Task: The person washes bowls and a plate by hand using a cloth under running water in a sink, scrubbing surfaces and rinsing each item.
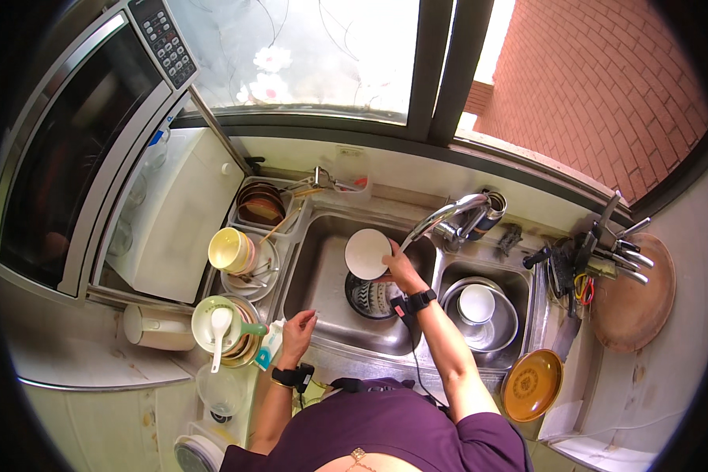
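Note:
My right hand (396, 264) grips the rim of a white bowl (367, 253), held over the large sink basin (321, 283) near the chrome faucet (442, 219). Below it in that basin lies a black-and-white patterned bowl (371, 298), partly covered by the white bowl and my forearm. My left hand (298, 334) hovers at the basin's left front edge, loosely curled with nothing visible in it. Beside it are a white-and-teal packet (271, 345) and a stack of dishes with a green-handled bowl (199, 330) and a white spoon (219, 327) on top.
In the small right basin sit a metal bowl (504, 324) and a small white bowl (477, 302). Yellow cups (227, 250) and a bin of brown bowls (261, 203) stand left. A knife block (602, 262), round board (637, 295) and amber plate (532, 385) are right; a flask (488, 218) stands behind.

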`<state>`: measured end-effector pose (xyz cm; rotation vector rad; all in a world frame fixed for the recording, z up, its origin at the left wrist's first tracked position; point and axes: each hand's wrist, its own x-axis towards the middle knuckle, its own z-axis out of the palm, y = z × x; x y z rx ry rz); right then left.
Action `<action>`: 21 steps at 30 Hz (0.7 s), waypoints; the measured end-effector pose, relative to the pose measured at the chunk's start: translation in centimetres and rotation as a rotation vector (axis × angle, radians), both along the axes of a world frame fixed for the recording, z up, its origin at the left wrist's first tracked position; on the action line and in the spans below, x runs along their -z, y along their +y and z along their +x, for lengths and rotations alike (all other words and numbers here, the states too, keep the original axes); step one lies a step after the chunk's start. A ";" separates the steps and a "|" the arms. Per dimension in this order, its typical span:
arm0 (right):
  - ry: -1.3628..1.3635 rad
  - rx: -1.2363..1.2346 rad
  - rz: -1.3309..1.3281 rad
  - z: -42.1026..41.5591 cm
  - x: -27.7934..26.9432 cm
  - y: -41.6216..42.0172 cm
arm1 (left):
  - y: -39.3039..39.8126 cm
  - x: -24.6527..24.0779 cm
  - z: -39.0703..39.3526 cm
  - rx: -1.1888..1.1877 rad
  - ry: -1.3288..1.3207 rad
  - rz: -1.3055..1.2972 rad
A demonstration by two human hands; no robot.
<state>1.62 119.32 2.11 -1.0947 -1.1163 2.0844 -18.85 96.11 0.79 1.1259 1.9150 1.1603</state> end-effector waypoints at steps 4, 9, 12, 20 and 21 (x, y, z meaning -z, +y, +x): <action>-0.565 0.027 0.826 2.8 -0.3 -2.4 | 0.9 0.4 0.5 0.063 0.022 -0.001; -0.839 0.143 1.205 8.2 -2.5 -5.8 | 0.8 2.3 -0.2 0.056 -0.034 0.039; -0.990 0.394 1.092 13.6 -1.3 -5.9 | 1.0 1.3 -0.2 0.069 -0.017 0.015; -0.752 0.692 0.011 27.6 10.1 -1.9 | 3.9 1.3 0.0 0.176 0.077 0.013; -0.626 0.729 -0.164 28.9 11.8 -1.6 | 4.6 1.0 0.3 0.203 0.101 0.015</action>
